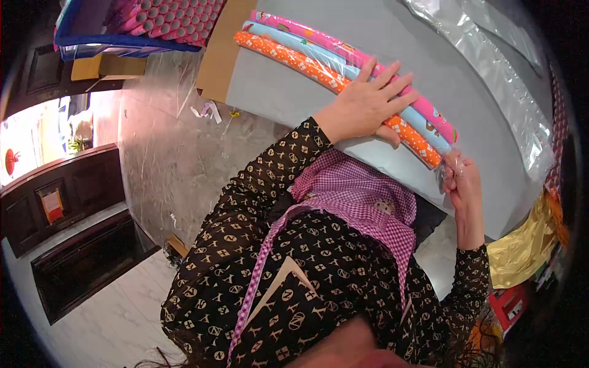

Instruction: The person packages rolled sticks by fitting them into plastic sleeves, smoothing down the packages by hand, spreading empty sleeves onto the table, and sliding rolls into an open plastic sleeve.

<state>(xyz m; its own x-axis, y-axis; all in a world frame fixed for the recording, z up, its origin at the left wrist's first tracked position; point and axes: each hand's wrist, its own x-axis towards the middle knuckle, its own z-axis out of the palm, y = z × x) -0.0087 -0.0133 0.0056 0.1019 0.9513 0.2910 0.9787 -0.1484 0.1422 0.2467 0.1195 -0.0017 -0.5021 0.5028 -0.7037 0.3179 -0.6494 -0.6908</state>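
Three rolls of patterned wrapping paper lie side by side on the grey table (264,86), in clear plastic film: an orange roll (294,60) nearest me, a light blue roll (288,40) in the middle, and a pink roll (319,37) beyond it. My left hand (368,101) lies flat across all three with its fingers spread. At the rolls' right end, my right hand (461,178) has its fingers curled together on the loose end of the clear plastic film (451,161).
More clear plastic sleeves (491,80) lie along the table's far right. A blue crate (101,42) of pink rolls stands at the upper left, beside a cardboard piece (215,61). Gold foil (524,245) and a red object (509,306) are at the right.
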